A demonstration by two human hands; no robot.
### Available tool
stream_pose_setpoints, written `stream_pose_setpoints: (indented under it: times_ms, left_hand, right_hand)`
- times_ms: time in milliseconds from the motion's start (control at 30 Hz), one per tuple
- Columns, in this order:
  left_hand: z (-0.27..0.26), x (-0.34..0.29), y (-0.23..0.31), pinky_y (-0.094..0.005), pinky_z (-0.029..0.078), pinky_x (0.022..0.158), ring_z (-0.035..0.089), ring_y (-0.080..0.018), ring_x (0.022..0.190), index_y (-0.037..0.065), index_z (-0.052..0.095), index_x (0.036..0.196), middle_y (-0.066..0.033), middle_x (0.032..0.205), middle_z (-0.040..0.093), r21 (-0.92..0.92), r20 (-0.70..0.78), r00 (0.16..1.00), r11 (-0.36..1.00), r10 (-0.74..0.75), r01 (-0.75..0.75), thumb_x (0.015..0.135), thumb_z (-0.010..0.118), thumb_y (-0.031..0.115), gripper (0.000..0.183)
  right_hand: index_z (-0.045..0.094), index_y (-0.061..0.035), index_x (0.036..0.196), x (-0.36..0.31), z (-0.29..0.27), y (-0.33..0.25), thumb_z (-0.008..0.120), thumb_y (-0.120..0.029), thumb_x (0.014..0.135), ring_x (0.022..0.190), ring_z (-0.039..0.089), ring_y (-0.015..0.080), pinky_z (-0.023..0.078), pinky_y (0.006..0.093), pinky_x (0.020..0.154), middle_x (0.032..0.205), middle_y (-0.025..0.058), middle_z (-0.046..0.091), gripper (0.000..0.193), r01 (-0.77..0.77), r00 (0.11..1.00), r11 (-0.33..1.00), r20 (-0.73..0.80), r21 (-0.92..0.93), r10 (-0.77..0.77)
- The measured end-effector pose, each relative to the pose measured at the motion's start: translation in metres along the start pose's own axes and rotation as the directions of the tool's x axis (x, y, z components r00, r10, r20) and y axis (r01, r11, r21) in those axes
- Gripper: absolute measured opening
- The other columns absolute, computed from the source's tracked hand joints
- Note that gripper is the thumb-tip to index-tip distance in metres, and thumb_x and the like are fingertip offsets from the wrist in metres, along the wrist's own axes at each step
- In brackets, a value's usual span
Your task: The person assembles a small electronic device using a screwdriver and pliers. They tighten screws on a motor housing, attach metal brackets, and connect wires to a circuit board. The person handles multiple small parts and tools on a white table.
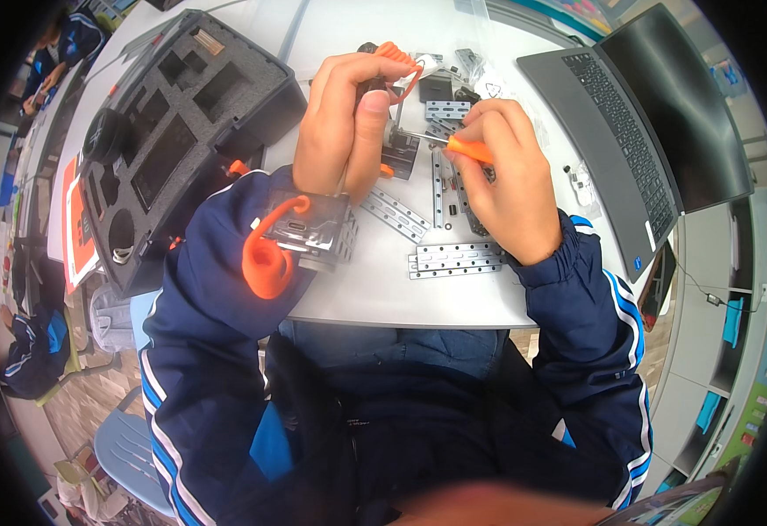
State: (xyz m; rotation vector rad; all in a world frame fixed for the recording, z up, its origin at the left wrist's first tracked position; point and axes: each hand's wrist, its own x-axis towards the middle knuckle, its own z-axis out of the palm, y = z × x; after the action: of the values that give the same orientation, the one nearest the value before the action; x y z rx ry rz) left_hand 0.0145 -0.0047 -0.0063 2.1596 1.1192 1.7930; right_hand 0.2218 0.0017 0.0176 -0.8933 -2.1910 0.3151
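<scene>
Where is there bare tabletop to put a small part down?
Closest to you, bare table shows between the clear module over your left sleeve and the stacked metal strips. Another patch lies beyond your left hand, right of the open case. It's crowded between that hand and your right hand: perforated metal pieces, dark parts and the orange screwdriver.

White table [374,294] beneath a foam-lined case [265,110], grey laptop [587,145] and perforated metal strips [458,263].
</scene>
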Motion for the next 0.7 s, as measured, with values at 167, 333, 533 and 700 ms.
stream_pose_setpoints:
  times_ms: [167,333,533,700]
  left_hand:
    - [-0.0008,0.0014,-0.0011,-0.0332,0.049,0.085,0.06,-0.0226,0.094,-0.002,0.06,0.119,-0.0167,0.114,0.059,0.039,-0.01,0.999,0.999,0.039,-0.038,0.105,0.045,0.009,0.023]
    - [-0.0002,0.0003,-0.0001,-0.0338,0.049,0.086,0.059,-0.0242,0.096,-0.001,0.061,0.119,-0.0171,0.113,0.059,0.011,-0.009,1.0,1.0,0.008,-0.008,0.104,0.046,0.009,0.023]
    - [-0.0003,-0.0002,-0.0004,-0.0345,0.048,0.088,0.059,-0.0254,0.097,-0.001,0.061,0.119,-0.0174,0.113,0.059,0.04,-0.003,0.999,0.999,0.033,-0.033,0.104,0.047,0.01,0.023]
    - [0.0,0.0006,-0.0011,-0.0356,0.048,0.089,0.059,-0.0268,0.098,-0.002,0.06,0.119,-0.0179,0.113,0.06,0.019,-0.009,0.999,0.999,0.048,-0.048,0.104,0.047,0.01,0.023]
  right_hand:
    - [0.062,0.0022,0.099,0.0,-0.0005,0.0001,0.071,-0.002,0.087,0.087,0.063,0.0302,0.053,0.0339,0.078,0.108,0.0151,0.057,0.015,0.009,1.0,0.996,0.019,0.088,-0.011]
    - [0.062,0.0022,0.1,0.0009,-0.0005,0.003,0.069,-0.001,0.089,0.088,0.064,0.0319,0.053,0.0344,0.078,0.108,0.0158,0.058,0.014,0.075,0.997,0.996,0.039,-0.051,-0.073]
    - [0.06,0.0013,0.105,0.001,-0.002,0.0033,0.068,-0.001,0.088,0.09,0.065,0.032,0.053,0.0361,0.079,0.099,0.0143,0.063,0.019,0.015,0.996,0.999,0.093,-0.03,-0.012]
    - [0.063,-0.0052,0.122,0.0032,-0.0025,0.0016,0.065,0.004,0.087,0.083,0.064,0.03,0.053,0.0362,0.076,0.088,0.0116,0.062,0.035,0.118,0.99,0.993,0.076,-0.024,-0.116]
